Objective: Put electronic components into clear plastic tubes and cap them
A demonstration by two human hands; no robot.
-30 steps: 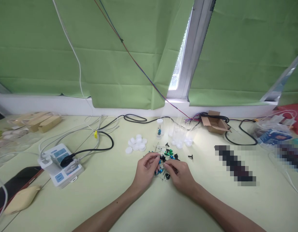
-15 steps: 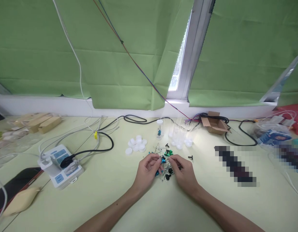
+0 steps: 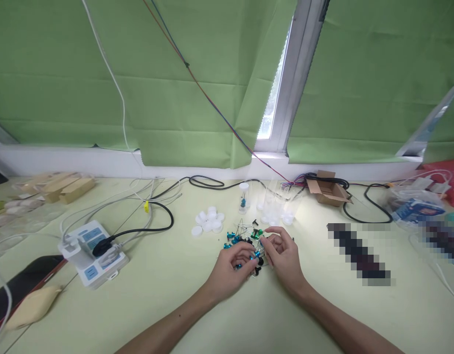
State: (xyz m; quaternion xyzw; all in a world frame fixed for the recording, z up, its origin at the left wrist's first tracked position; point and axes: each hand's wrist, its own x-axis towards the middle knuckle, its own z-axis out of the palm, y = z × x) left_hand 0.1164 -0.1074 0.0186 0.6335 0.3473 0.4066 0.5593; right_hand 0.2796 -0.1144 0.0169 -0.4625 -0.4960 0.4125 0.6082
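Note:
My left hand (image 3: pixel 229 270) is closed, its thumb and fingertips pinching a small blue metal part (image 3: pixel 256 254) with a thin silvery piece on it. Right beside it, my right hand (image 3: pixel 288 255) is closed in a pinch at the other end; what lies between those fingertips is too small to make out. Both hands are low over a pile of small parts: blue metal pieces (image 3: pixel 231 235), green ones (image 3: pixel 256 234), black knob-like ones (image 3: pixel 258 271) and thin silvery rods. The hands partly hide this pile.
Behind the pile stands a capped clear tube (image 3: pixel 243 201) with a blue part inside. White caps (image 3: pixel 211 223) lie to its left, more clear tubes (image 3: pixel 276 199) to its right. A cardboard box (image 3: pixel 327 189) is at the back; a power strip (image 3: pixel 92 250) with cables lies left.
Both hands have shifted slightly right and down, the left turning over a little. The right fingers have lifted and spread somewhat. More blue parts of the pile now show.

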